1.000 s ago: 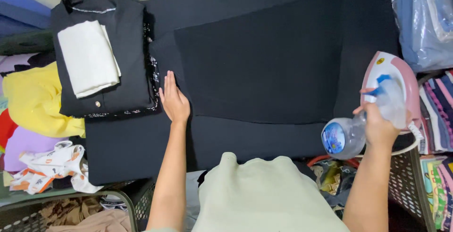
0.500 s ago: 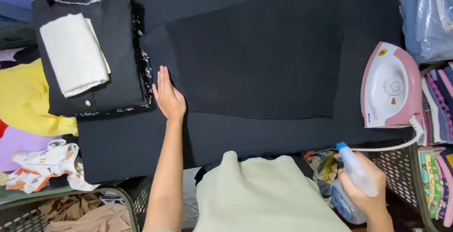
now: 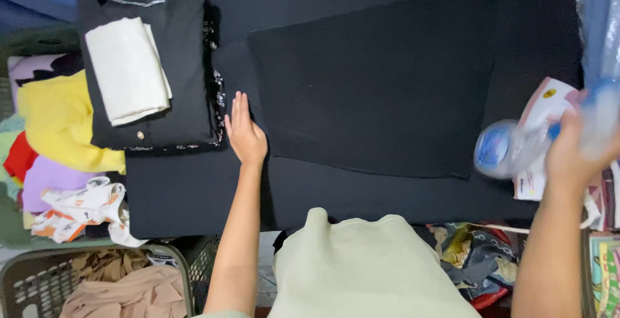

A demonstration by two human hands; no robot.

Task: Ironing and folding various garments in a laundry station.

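Left hand point(image 3: 245, 136), fingers flat and together, pressed the left edge of the black rectangular folded cloth point(image 3: 378, 92). Right hand point(image 3: 571, 153) wrapped a clear plastic spray bottle with blue cap point(image 3: 510, 148), just right of the cloth. Judged best: keep cloth pinned, mist evenly. Bottle blurred; pink-and-white iron point(image 3: 542, 108) mostly hidden behind it.

Left hand point(image 3: 245, 134) flat on the near left corner of a dark cloth point(image 3: 374, 85). Right hand point(image 3: 575, 147) gripping a clear spray bottle point(image 3: 510, 148), blurred, before a pink-and-white iron point(image 3: 546, 101) at the right edge.
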